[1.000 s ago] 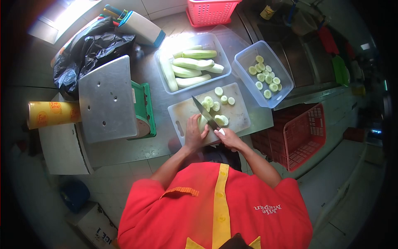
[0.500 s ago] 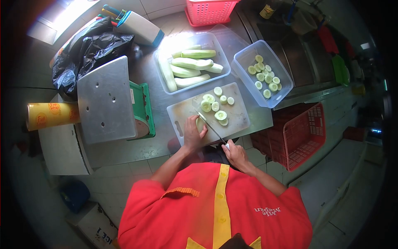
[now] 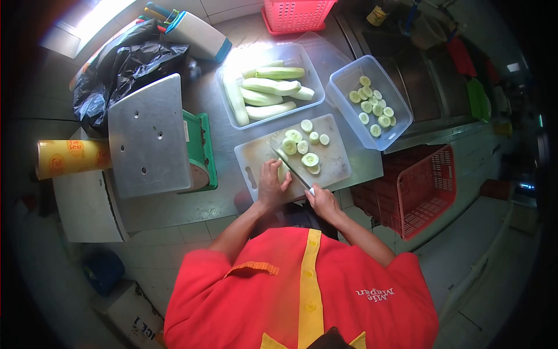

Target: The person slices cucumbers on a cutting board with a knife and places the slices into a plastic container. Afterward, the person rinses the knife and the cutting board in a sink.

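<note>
My left hand (image 3: 271,184) holds a peeled cucumber piece (image 3: 283,170) down on the left part of the white cutting board (image 3: 331,168). My right hand (image 3: 323,202) is closed round the white handle of a knife (image 3: 295,173), whose blade lies slanting at the far end of that piece. Several cut cucumber slices (image 3: 310,159) are scattered over the board beyond and right of the blade. Behind the board, whole peeled cucumbers (image 3: 270,86) fill a clear plastic container (image 3: 319,87). More slices (image 3: 384,121) lie in a second clear container (image 3: 370,142) at the right.
At the left stand a scale with a metal plate (image 3: 152,139), a roll of wrap (image 3: 72,158) and a black plastic bag (image 3: 136,64). A knife holder (image 3: 197,35) and pink basket (image 3: 295,14) are at the back. A red crate (image 3: 427,192) sits lower right.
The knife and my right hand have shifted forward and slightly left, with the blade tip now farther up the board. My left hand has stayed nearly in place.
</note>
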`<action>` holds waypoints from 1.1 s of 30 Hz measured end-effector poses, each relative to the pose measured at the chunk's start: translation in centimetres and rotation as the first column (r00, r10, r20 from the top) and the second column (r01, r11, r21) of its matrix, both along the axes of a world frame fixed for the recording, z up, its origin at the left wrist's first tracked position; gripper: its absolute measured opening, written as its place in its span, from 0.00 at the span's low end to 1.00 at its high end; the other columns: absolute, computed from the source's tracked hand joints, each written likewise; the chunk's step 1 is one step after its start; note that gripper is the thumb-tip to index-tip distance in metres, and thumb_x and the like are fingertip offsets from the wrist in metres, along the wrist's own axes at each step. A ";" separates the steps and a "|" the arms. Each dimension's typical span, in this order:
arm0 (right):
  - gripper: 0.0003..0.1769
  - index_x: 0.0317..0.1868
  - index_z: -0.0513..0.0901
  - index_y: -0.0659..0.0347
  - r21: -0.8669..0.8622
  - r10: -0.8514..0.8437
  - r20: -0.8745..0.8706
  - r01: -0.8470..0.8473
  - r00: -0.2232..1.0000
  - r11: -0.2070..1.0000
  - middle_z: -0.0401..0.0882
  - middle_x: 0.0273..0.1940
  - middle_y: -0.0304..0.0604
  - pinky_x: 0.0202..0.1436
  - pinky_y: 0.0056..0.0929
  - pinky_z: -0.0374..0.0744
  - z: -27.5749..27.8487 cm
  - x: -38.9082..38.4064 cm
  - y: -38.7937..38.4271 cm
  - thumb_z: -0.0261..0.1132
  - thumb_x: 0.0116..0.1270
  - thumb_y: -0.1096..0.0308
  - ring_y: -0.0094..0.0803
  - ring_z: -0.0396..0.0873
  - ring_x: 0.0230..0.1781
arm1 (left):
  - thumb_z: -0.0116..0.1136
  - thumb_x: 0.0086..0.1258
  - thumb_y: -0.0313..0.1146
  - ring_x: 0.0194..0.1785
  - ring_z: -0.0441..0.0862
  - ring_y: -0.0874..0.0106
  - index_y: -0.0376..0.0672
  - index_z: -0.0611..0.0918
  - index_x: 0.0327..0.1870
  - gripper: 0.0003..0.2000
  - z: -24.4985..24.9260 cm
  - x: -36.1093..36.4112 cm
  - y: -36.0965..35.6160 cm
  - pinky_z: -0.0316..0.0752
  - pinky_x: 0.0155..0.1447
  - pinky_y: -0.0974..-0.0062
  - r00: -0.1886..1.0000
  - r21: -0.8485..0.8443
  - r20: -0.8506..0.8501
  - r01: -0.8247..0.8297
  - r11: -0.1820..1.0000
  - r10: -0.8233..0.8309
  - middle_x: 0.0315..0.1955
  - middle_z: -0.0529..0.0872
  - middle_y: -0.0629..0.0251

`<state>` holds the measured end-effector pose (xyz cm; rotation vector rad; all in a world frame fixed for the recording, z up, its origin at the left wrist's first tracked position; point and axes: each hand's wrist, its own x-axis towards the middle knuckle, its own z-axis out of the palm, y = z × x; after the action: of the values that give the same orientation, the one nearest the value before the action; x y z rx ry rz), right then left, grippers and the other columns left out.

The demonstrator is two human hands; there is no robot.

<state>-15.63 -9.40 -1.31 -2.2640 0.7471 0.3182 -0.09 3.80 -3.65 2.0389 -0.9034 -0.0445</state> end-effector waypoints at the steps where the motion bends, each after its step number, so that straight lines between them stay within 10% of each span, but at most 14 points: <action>1: 0.21 0.39 0.74 0.65 0.048 -0.020 0.059 0.017 0.998 0.999 0.82 0.31 0.65 0.40 0.61 0.76 -0.6 0.4 -0.2 0.59 0.75 0.52 0.66 0.81 0.37 | 0.67 0.62 0.29 0.53 0.76 0.48 0.36 0.73 0.56 0.23 0.0 0.0 0.1 0.74 0.58 0.57 1.000 0.001 0.002 0.010 1.000 -0.010 0.51 0.76 0.47; 4: 0.24 0.38 0.75 0.65 0.374 -0.016 0.021 0.007 1.000 0.927 0.81 0.33 0.66 0.41 0.60 0.76 0.4 2.1 -2.5 0.58 0.75 0.49 0.67 0.80 0.39 | 0.67 0.63 0.29 0.54 0.76 0.48 0.36 0.73 0.56 0.22 0.4 0.4 -0.1 0.73 0.59 0.56 0.999 -0.013 -0.036 -0.019 1.000 0.019 0.51 0.76 0.47; 10: 0.23 0.39 0.72 0.65 0.030 -0.017 0.098 0.014 0.995 0.999 0.79 0.28 0.67 0.38 0.62 0.73 4.5 0.0 -0.9 0.51 0.79 0.50 0.69 0.77 0.34 | 0.67 0.65 0.30 0.57 0.77 0.50 0.37 0.74 0.56 0.21 1.1 1.6 -0.3 0.74 0.60 0.58 0.996 -0.037 -0.085 -0.013 0.999 0.010 0.52 0.77 0.49; 33: 0.22 0.39 0.71 0.64 0.043 -0.021 0.040 0.019 0.999 0.999 0.78 0.26 0.67 0.39 0.65 0.71 6.2 -2.6 0.6 0.45 0.82 0.52 0.71 0.77 0.33 | 0.69 0.61 0.27 0.54 0.80 0.51 0.39 0.75 0.56 0.23 1.1 1.1 0.5 0.77 0.57 0.59 0.997 -0.015 -0.078 -0.011 1.000 0.009 0.51 0.79 0.51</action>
<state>-18.27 -8.75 4.86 -2.2150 0.7351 0.2752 1.05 4.29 -2.55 2.0134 -0.8425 -0.1108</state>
